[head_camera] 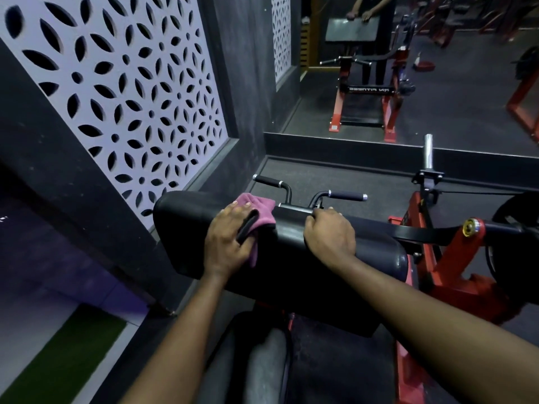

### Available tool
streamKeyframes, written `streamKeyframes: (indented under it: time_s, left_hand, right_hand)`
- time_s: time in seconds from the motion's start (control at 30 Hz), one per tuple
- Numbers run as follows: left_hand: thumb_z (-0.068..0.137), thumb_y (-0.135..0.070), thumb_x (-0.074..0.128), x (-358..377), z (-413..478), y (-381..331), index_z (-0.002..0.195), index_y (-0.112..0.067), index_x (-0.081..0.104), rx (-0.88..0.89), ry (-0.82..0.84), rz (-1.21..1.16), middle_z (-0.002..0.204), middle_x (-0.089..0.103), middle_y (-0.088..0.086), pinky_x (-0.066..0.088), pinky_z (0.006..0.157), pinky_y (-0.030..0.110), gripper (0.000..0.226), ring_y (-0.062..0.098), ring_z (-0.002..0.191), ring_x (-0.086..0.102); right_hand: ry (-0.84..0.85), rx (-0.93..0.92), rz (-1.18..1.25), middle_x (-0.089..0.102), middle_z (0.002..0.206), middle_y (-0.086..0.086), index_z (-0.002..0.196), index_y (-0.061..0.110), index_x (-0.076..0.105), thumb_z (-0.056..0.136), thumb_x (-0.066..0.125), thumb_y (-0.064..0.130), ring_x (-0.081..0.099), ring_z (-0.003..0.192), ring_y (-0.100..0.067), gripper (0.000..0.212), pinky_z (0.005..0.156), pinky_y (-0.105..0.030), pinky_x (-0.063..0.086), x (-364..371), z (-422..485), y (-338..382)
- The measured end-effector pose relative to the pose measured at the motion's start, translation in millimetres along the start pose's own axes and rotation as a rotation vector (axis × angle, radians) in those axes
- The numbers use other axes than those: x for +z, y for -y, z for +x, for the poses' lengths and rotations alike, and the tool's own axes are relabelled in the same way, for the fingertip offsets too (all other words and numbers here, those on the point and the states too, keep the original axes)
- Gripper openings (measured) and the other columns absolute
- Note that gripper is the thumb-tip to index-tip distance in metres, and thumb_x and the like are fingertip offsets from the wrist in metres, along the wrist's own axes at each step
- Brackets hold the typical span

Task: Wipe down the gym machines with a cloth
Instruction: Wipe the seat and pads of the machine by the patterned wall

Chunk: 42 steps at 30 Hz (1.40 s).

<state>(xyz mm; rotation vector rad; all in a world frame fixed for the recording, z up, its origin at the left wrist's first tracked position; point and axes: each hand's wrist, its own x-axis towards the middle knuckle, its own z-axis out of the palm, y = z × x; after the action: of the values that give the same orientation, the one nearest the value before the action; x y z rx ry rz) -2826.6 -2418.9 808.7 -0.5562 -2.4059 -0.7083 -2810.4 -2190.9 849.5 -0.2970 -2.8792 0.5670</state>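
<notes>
A black padded arm rest point(291, 258) of a red-framed gym machine point(455, 275) slopes across the middle of the view. My left hand point(230, 240) lies flat on a pink cloth point(259, 208) and presses it against the pad's upper left part. A narrow black strip point(247, 227) shows between thumb and forefinger. My right hand point(329, 231) curls its fingers over the pad's far edge, close to a chrome bar point(293, 210). Behind the pad rise two black-gripped handles point(347, 196).
A wall with a white cut-out panel point(116, 91) stands close on the left. A floor-level mirror point(408, 68) ahead reflects the machine and a person. A chrome weight peg point(428, 151) and a black weight plate point(516, 211) sit on the right. My knees are under the pad.
</notes>
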Motion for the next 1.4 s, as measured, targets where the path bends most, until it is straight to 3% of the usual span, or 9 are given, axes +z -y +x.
streamKeyframes:
  time_s: [0.13, 0.3, 0.5, 0.73, 0.93, 1.03, 1.17, 1.23, 1.4]
  left_hand:
    - [0.084, -0.035, 0.060, -24.5, 34.9, 45.7, 0.133, -0.017, 0.064, -0.087, 0.119, 0.022, 0.133, 0.066, 0.007, 0.041, 0.113, 0.040, 0.052, 0.027, 0.125, 0.059]
    - [0.078, -0.028, 0.063, 11.3, 44.1, 1.9, 0.123, -0.011, 0.067, -0.563, -0.167, 0.247, 0.126, 0.068, 0.010, 0.040, 0.111, 0.047, 0.049, 0.033, 0.124, 0.057]
    - [0.078, -0.028, 0.060, -29.2, 8.3, 56.5, 0.139, -0.015, 0.059, -0.089, 0.018, 0.050, 0.141, 0.060, 0.007, 0.035, 0.116, 0.050, 0.062, 0.028, 0.134, 0.052]
    - [0.079, -0.034, 0.057, -35.1, 54.4, 92.9, 0.126, -0.017, 0.068, -0.538, -0.147, 0.191, 0.124, 0.069, 0.005, 0.044, 0.107, 0.045, 0.052, 0.027, 0.118, 0.059]
    - [0.077, -0.028, 0.062, -36.7, 20.3, 91.3, 0.131, -0.015, 0.066, -0.179, -0.027, 0.012, 0.133, 0.066, 0.007, 0.043, 0.111, 0.045, 0.056, 0.025, 0.128, 0.057]
    - [0.080, -0.031, 0.065, -58.1, 36.2, 128.7, 0.129, -0.024, 0.066, -0.315, 0.003, -0.052, 0.123, 0.068, 0.000, 0.050, 0.102, 0.045, 0.050, 0.019, 0.117, 0.062]
    - [0.079, -0.025, 0.068, -27.9, 41.1, 79.0, 0.130, -0.017, 0.067, -0.626, -0.314, 0.106, 0.130, 0.067, 0.006, 0.043, 0.110, 0.047, 0.051, 0.026, 0.125, 0.057]
    - [0.078, -0.022, 0.065, -13.7, 25.4, 51.1, 0.132, -0.012, 0.065, -0.578, -0.383, 0.088, 0.137, 0.063, 0.010, 0.035, 0.117, 0.048, 0.055, 0.030, 0.135, 0.050]
    - [0.081, -0.029, 0.060, -37.9, 10.6, 108.8, 0.135, -0.012, 0.062, -0.302, -0.163, 0.123, 0.135, 0.063, 0.011, 0.028, 0.121, 0.050, 0.057, 0.030, 0.130, 0.054]
  right_hand:
    - [0.033, -0.153, 0.070, 0.068, 0.110, -0.014, 0.103, 0.009, 0.067, 0.101, 0.044, 0.033, 0.062, 0.106, -0.034, 0.034, 0.088, -0.039, 0.047, 12.3, 6.6, 36.2]
    - [0.042, -0.121, 0.043, 0.068, 0.113, -0.014, 0.112, 0.011, 0.066, 0.103, 0.037, 0.038, 0.063, 0.106, -0.032, 0.041, 0.083, -0.040, 0.047, 24.1, 6.3, 51.5]
    - [0.079, -0.077, 0.054, 0.068, 0.115, -0.017, 0.110, 0.008, 0.069, 0.101, 0.039, 0.032, 0.063, 0.108, -0.035, 0.039, 0.087, -0.039, 0.048, 28.1, 15.8, 70.0]
    - [0.018, -0.167, -0.072, 0.071, 0.111, -0.013, 0.109, 0.011, 0.068, 0.105, 0.034, 0.038, 0.062, 0.112, -0.031, 0.044, 0.090, -0.041, 0.046, 49.7, 16.3, 95.5]
    - [0.024, -0.135, -0.124, 0.070, 0.113, -0.014, 0.113, 0.011, 0.069, 0.105, 0.036, 0.038, 0.063, 0.111, -0.032, 0.044, 0.089, -0.041, 0.047, 46.7, 14.8, 99.0]
    - [-0.001, -0.134, -0.137, 0.072, 0.110, -0.012, 0.110, 0.013, 0.071, 0.104, 0.035, 0.039, 0.064, 0.109, -0.030, 0.045, 0.087, -0.039, 0.047, 50.3, 13.7, 99.0]
    - [-0.007, -0.116, -0.164, 0.073, 0.106, -0.011, 0.107, 0.014, 0.072, 0.103, 0.035, 0.040, 0.065, 0.105, -0.029, 0.045, 0.086, -0.038, 0.047, 53.2, 14.4, 99.9]
    - [-0.014, -0.108, -0.166, 0.073, 0.105, -0.011, 0.106, 0.014, 0.072, 0.102, 0.036, 0.041, 0.065, 0.104, -0.029, 0.045, 0.085, -0.039, 0.048, 54.5, 14.6, 100.4]
    - [-0.015, -0.103, -0.161, 0.072, 0.107, -0.011, 0.108, 0.013, 0.071, 0.101, 0.036, 0.041, 0.065, 0.106, -0.028, 0.045, 0.086, -0.038, 0.047, 53.7, 14.0, 99.9]
